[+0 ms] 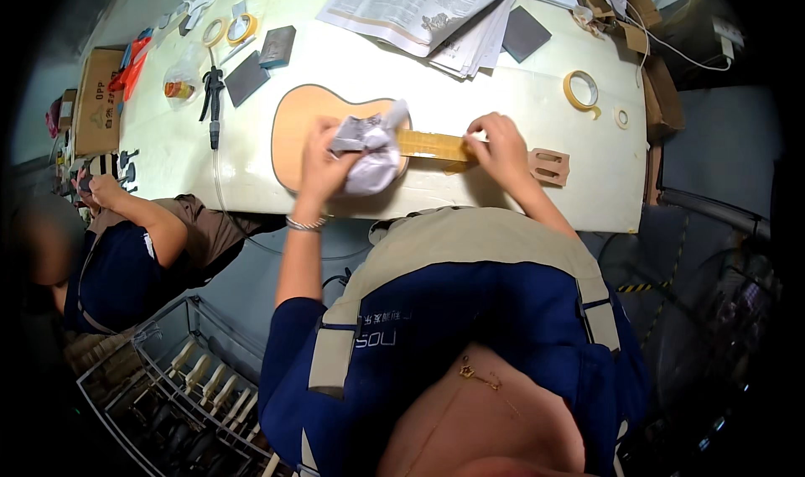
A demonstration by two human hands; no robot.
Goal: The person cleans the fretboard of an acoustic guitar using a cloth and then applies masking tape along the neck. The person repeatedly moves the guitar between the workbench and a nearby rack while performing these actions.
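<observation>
A small guitar (293, 116) with a pale wooden top lies on the table in front of me, its neck pointing right. Yellow masking tape (432, 145) covers the neck, and a loose flap hangs at its near edge. My left hand (323, 162) is closed on a crumpled sheet of newspaper (373, 162) over the body's right part, hiding the sound hole. At the neck's far right, beside the slotted headstock (549, 166), my right hand (503, 151) pinches the tape's end between thumb and fingers.
On the white table (595, 192) lie spread newspapers (402, 11), a dark sanding sheet (526, 34), a sanding block (277, 46), tape rolls (580, 90) and a black air gun (213, 95) with a hose. A co-worker (126, 259) works at the left, near a rack (193, 343) of necks.
</observation>
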